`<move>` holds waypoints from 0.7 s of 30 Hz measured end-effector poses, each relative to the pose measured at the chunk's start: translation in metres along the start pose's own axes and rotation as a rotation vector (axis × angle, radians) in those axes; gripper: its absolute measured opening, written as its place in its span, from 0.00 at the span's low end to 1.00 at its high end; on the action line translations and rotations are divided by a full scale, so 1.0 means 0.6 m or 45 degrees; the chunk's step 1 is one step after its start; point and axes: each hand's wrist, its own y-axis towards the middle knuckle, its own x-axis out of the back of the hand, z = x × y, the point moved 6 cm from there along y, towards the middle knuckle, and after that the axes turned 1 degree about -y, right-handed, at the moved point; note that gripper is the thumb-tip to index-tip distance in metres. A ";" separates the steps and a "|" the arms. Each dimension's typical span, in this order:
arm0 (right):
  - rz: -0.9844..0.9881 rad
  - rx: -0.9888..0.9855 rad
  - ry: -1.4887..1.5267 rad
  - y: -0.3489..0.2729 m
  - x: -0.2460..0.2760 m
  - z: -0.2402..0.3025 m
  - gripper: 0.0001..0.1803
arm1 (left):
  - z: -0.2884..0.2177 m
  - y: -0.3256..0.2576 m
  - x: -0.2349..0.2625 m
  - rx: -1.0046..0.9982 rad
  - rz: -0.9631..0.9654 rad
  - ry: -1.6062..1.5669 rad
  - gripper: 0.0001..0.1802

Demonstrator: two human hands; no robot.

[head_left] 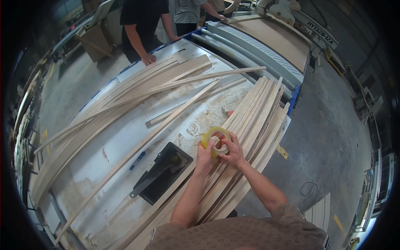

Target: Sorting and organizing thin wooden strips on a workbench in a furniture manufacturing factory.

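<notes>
Both my hands grip one roll of clear yellowish packing tape (225, 132) above a stack of long pale wood strips (252, 118). My left hand (204, 153) closes on the roll's left side, its thumb at the core. On the other side my right hand (234, 151) has its fingers curled round the rim. Whether a tape end is pulled loose cannot be made out. Left of my forearm lies a black plastic dustpan-like tray (164, 173) with a handle. A blue marker (138, 161) rests beside it on the white tabletop (121, 171).
More wood strips (125, 98) fan across the table's left side, and one long strip (141, 150) crosses it diagonally. Past the far edge, metal rollers (233, 52) lead to a machine bed (275, 41). A co-worker (143, 25) leans on the far edge; others stand behind.
</notes>
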 end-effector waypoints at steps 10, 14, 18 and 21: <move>-0.009 0.013 0.000 0.001 0.000 -0.002 0.37 | -0.006 -0.004 -0.004 0.004 -0.007 -0.019 0.27; -0.002 0.003 0.005 0.000 -0.001 -0.002 0.37 | -0.004 -0.002 -0.002 -0.002 -0.007 -0.001 0.27; 0.002 -0.008 -0.012 -0.001 -0.001 -0.004 0.37 | -0.003 -0.002 -0.001 0.000 -0.014 0.015 0.27; -0.004 0.002 0.001 0.000 -0.002 -0.002 0.37 | 0.001 0.001 0.003 -0.004 -0.023 0.023 0.27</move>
